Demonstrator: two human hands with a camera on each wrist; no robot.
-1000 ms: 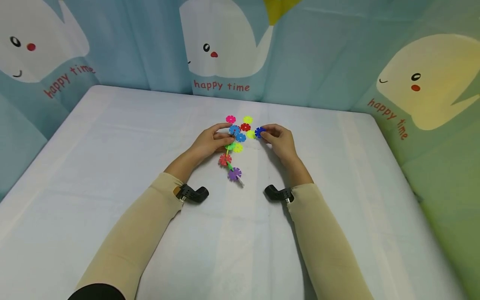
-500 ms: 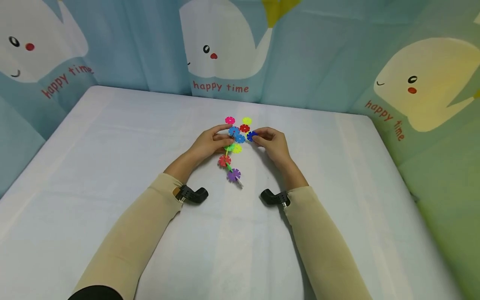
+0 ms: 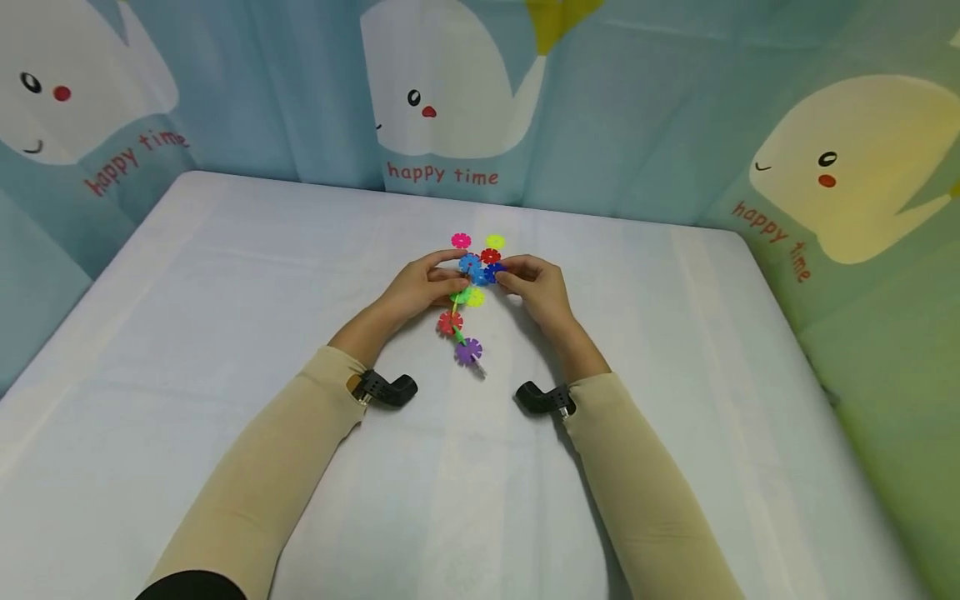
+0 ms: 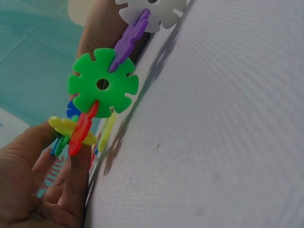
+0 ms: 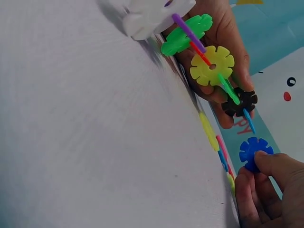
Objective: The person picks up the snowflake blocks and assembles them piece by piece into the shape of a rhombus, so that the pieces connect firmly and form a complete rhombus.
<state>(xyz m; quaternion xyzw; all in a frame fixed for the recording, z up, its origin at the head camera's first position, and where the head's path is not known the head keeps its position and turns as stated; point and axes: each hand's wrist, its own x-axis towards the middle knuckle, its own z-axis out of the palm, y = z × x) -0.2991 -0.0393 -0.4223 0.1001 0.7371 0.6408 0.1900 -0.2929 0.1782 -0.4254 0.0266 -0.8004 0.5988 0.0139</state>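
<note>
My left hand holds a chain of notched plastic snowflake discs, pinched near a yellow disc and a black disc. From there the chain hangs toward the person through red, a green disc, a purple disc and a white disc. A light blue disc, seen edge-on, juts from the black one at the other end. Between thumb and fingers, my right hand pinches a dark blue disc. In the right wrist view a small gap separates it from the light blue disc.
Loose discs lie on the white tabletop just beyond and below the hands: a pink disc, a red disc and several yellow and blue ones. A curtain printed with whales rises behind the table's far edge.
The right hand has moved left with the dark blue disc, bringing it up to the chain's light blue end. The left hand and the chain have stayed nearly still.
</note>
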